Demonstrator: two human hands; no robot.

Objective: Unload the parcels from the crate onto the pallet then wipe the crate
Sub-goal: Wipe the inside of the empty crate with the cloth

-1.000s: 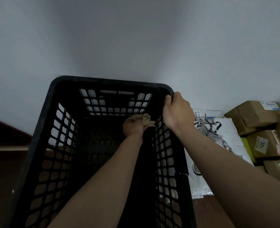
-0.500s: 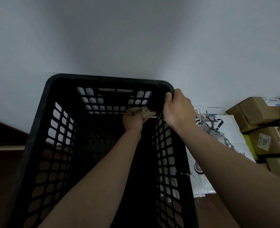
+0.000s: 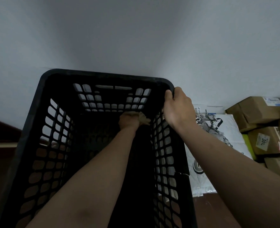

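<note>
A tall black perforated crate (image 3: 37, 99) fills the middle of the view, with no parcels visible in its dark inside. My left hand (image 3: 129, 121) reaches deep into it and grips a crumpled beige cloth (image 3: 143, 118) against the far right inner corner. My right hand (image 3: 177, 107) grips the crate's rim at the far right corner. The parcels lie outside to the right: a white printed poly bag (image 3: 218, 129) and several brown cardboard boxes (image 3: 259, 109). No pallet can be made out beneath them.
A pale wall (image 3: 136, 38) rises just behind the crate. A dark surface with a light edge strip (image 3: 2, 145) sits to the left. A piece is broken out of the crate's right rim (image 3: 182, 172).
My left hand has moved the cloth slightly up and back along the far wall near the right corner. The view has shifted a little; my right hand keeps its grip on the rim.
</note>
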